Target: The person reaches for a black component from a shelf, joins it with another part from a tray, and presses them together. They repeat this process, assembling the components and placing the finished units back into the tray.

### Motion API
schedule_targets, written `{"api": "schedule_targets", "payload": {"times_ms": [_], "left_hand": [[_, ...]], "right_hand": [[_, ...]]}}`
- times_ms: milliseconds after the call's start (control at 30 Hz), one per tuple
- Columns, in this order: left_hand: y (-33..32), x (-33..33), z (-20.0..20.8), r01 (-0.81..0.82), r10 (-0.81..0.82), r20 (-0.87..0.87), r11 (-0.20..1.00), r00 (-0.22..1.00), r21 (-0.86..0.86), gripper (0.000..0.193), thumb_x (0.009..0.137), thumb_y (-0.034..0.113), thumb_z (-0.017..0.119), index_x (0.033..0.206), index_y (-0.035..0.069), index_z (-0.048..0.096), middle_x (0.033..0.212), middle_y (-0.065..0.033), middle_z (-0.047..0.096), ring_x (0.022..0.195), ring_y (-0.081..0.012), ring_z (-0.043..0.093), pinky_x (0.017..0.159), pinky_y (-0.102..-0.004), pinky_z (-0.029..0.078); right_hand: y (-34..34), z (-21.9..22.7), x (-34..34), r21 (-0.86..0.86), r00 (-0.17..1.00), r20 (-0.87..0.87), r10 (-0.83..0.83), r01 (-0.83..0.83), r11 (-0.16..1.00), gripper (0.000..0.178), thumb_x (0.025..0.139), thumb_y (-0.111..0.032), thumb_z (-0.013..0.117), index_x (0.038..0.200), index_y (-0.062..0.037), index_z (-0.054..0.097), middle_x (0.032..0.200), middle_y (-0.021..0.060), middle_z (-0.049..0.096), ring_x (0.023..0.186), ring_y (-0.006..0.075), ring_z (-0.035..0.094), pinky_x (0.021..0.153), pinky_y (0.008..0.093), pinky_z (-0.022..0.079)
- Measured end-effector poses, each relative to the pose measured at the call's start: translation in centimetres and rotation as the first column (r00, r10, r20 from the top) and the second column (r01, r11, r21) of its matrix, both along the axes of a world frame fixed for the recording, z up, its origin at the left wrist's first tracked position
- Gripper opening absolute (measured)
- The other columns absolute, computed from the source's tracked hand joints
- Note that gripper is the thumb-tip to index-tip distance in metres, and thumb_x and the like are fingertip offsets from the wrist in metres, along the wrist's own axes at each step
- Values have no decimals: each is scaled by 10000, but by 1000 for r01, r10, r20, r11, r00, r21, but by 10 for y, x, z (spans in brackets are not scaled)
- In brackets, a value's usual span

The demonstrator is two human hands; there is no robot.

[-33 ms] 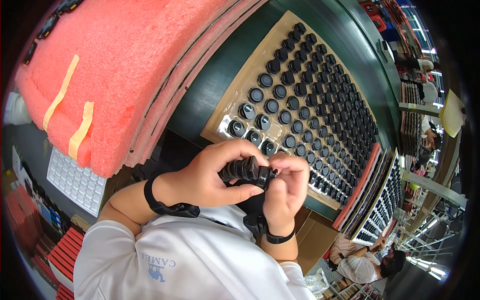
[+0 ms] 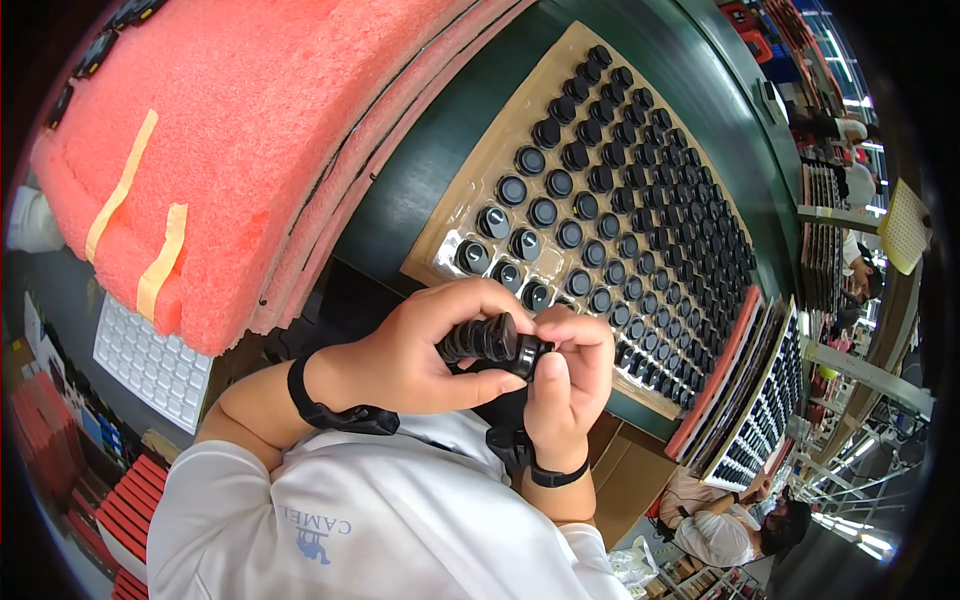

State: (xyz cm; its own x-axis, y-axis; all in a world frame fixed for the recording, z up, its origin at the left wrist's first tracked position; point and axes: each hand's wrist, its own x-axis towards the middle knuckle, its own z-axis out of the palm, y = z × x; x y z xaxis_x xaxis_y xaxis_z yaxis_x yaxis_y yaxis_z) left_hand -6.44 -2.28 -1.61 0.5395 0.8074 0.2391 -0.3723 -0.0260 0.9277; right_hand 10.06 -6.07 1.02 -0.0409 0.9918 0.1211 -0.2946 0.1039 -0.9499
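In front of my chest my left hand (image 2: 405,340) is closed around a row of black ribbed round pieces (image 2: 472,341), lying sideways in the fingers. A shiny black ring-shaped piece (image 2: 528,354) sits at the right end of that row. My right hand (image 2: 570,375) pinches at the outer side of this end piece, with thumb and index finger close together; whether something small is between the fingertips cannot be made out. Just beyond the hands is a clear plastic tray on a brown board (image 2: 452,218), filled with many similar black round parts (image 2: 600,178).
Pink foam sheets (image 2: 240,110) with tape strips rise at the left, beside a white compartment tray (image 2: 150,365). The tray of parts lies on a dark green table (image 2: 405,190). Stacked trays (image 2: 762,415) stand at the right. A co-worker (image 2: 725,530) sits at the lower right.
My right thumb and fingers have shifted slightly at the end piece. My left hand and the row of pieces stay in place.
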Motion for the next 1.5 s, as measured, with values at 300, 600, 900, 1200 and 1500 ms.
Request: {"api": "schedule_targets", "payload": {"times_ms": [300,600,900,1200,1500], "left_hand": [[0,-1,0,-8,8,4,1000,1000,22,400,713,32,719,1057,16,516,1022,-95,557,657,-55,502,587,-201,418],[0,-2,-2,13,-12,23,997,1000,-73,386,722,41,715,1050,13,512,1015,-101,565,656,-54,500,568,-202,417],[0,1,-3,-30,30,10,998,999,-49,364,748,96,710,1042,13,514,986,-90,578,663,-52,500,571,-204,417],[1,6,-14,-116,116,-39,993,993,-20,361,820,257,664,1032,1,523,885,-52,581,680,-62,507,651,-244,436],[6,-2,-22,102,-55,126,909,991,-404,419,911,402,487,937,-11,547,798,-64,571,615,-66,459,591,-216,407]], "right_hand": [[3,1,-1,37,998,66,-5,2,999,205,895,-167,508,1009,-6,455,835,68,489,729,107,425,676,226,351],[0,2,5,-20,995,-85,43,-45,999,328,845,-205,619,1039,-5,446,845,59,480,742,101,428,684,217,350],[1,0,7,89,941,335,-35,5,996,367,776,-167,698,1040,4,509,860,62,497,774,134,455,722,251,381],[8,3,11,199,857,504,-105,3,980,270,746,-87,687,966,14,568,899,95,527,818,181,488,762,292,405],[41,-17,39,169,448,856,-258,229,959,229,717,-76,695,916,-34,589,824,70,548,765,207,512,725,298,405]]}}
